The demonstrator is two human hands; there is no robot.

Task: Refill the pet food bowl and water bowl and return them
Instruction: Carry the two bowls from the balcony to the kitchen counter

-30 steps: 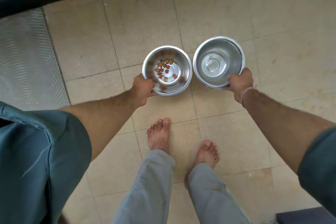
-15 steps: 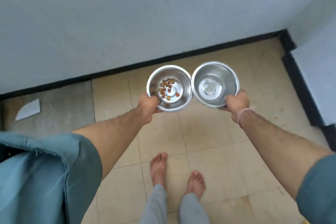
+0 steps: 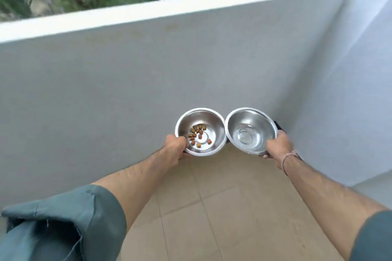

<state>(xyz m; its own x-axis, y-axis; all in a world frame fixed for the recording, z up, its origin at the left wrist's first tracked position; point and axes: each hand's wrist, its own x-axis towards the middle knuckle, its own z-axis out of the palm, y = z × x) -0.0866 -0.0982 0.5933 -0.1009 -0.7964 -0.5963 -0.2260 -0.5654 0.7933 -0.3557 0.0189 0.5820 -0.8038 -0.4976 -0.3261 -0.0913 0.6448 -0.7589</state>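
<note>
Steel food bowl (image 3: 214, 124) near-rim in left grip (image 3: 172, 149); water bowl (image 3: 254, 118), right grip (image 3: 279, 144).

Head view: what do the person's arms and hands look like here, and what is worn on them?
The left hand and right hand are bare: no gloves, no watch. Both forearms are bare and hairy. The left sleeve is short, dull teal, loose and creased; the right sleeve matches it. A thin pinkish thread band is tied round the right wrist.
</note>
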